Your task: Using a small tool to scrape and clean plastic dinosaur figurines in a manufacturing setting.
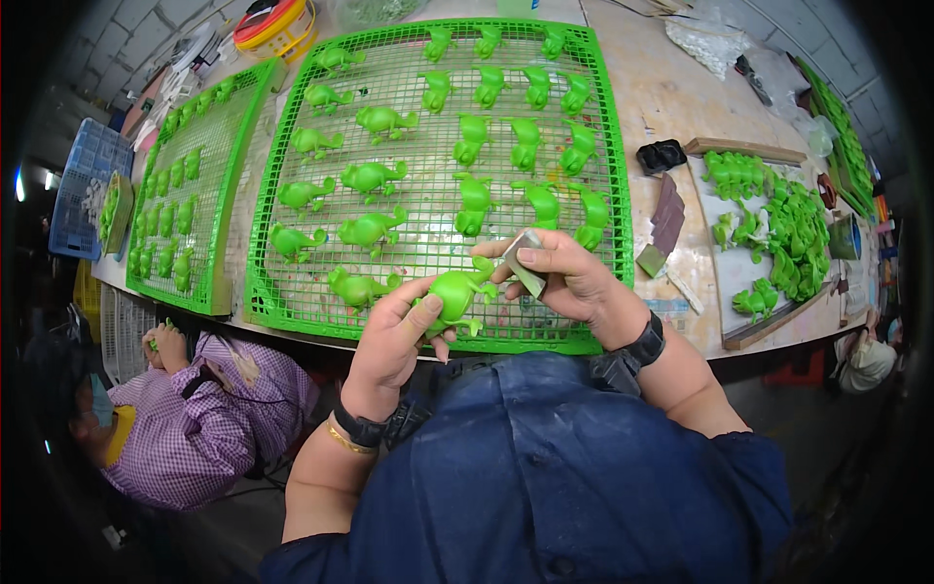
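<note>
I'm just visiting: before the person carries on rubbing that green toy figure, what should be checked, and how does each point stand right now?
1. Left hand grips the green figure firmly: ok.
2. Right hand pinches the grey sanding piece: ok.
3. Sanding piece touches the figure: cannot tell, it sits right beside it.
4. Figure held clear above the green grid tray: ok.
5. Free space on the tray near the hands: ok.
6. Neighbouring person's hand away from the work: ok.

Pale, stained worktable (671, 88) stretching across the far side, grey block wall (107, 44) at far left, blue plastic crate (86, 190) on the left edge, dark floor (827, 428) near right, bright lamp glare (19, 183) far left
</note>
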